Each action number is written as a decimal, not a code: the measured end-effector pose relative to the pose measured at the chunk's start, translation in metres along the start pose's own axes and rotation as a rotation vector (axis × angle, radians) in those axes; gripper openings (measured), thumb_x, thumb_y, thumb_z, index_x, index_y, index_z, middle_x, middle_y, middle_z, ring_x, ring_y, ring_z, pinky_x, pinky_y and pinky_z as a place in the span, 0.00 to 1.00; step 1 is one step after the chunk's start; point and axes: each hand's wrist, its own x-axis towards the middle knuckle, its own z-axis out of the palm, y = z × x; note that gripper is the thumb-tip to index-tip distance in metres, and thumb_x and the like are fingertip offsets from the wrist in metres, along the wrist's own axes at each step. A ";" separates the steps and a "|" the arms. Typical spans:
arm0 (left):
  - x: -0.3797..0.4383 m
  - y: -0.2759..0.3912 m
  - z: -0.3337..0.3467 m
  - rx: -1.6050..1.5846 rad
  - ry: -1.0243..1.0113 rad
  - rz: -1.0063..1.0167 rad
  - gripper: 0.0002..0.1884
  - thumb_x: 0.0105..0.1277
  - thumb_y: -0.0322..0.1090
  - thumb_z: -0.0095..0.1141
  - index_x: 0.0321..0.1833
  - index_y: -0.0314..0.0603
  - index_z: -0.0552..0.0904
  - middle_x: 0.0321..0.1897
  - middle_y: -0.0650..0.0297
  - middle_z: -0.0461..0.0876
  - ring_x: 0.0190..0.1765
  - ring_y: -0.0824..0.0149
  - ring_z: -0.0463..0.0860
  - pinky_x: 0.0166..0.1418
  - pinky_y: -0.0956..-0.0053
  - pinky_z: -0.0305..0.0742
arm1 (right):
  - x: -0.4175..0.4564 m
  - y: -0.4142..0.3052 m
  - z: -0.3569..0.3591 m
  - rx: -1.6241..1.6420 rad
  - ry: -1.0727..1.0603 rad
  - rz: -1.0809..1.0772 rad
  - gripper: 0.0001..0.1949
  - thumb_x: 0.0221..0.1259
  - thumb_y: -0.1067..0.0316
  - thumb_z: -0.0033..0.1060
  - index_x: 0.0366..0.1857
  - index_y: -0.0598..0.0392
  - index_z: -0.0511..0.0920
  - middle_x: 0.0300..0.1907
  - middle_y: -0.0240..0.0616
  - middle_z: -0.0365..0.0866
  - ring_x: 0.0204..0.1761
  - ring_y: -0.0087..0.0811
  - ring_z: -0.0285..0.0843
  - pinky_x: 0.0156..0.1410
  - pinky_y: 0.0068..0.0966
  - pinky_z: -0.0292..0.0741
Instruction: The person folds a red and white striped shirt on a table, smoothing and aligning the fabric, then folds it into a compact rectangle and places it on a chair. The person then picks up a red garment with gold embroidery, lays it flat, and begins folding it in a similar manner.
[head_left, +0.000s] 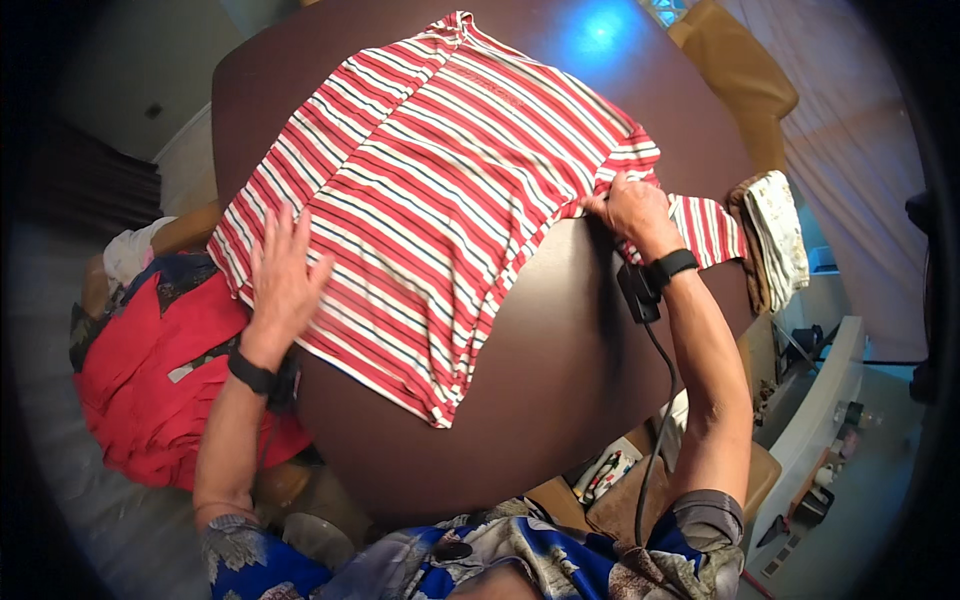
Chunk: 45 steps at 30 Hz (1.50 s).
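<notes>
A red, white and dark striped knit shirt lies spread at a slant over the brown table, its neckline towards the far edge. My left hand rests flat on the shirt's lower left part, fingers apart. At the right, my right hand pinches the striped fabric near the armpit, where the side edge is bunched. One sleeve reaches out past that hand towards the table's right edge. Each wrist wears a black strap with a small black device; a cable runs down from the right one.
Red clothing is heaped on a chair at the left. Folded cream patterned cloth lies at the table's right edge. A tan chair stands at the far right, and a pale shelf with small items is at the lower right.
</notes>
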 end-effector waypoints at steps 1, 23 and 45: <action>-0.005 0.016 -0.002 -0.055 -0.057 -0.012 0.37 0.66 0.47 0.55 0.75 0.37 0.60 0.77 0.48 0.50 0.79 0.45 0.46 0.75 0.42 0.46 | -0.009 0.002 -0.012 -0.027 -0.151 -0.019 0.36 0.57 0.29 0.53 0.33 0.63 0.82 0.34 0.54 0.85 0.42 0.50 0.84 0.47 0.42 0.80; -0.122 0.007 0.002 -0.077 -0.227 0.131 0.40 0.59 0.36 0.61 0.75 0.41 0.60 0.78 0.50 0.49 0.79 0.47 0.47 0.77 0.48 0.44 | 0.029 0.022 0.020 0.262 0.073 -0.076 0.28 0.61 0.46 0.54 0.65 0.43 0.69 0.75 0.47 0.53 0.76 0.47 0.52 0.70 0.54 0.63; -0.142 -0.027 0.014 -0.201 -0.063 0.135 0.29 0.67 0.30 0.46 0.72 0.35 0.63 0.76 0.47 0.55 0.78 0.46 0.50 0.77 0.51 0.47 | -0.140 -0.116 0.058 2.791 0.195 0.503 0.44 0.65 0.44 0.59 0.73 0.59 0.44 0.74 0.55 0.53 0.75 0.52 0.54 0.75 0.51 0.58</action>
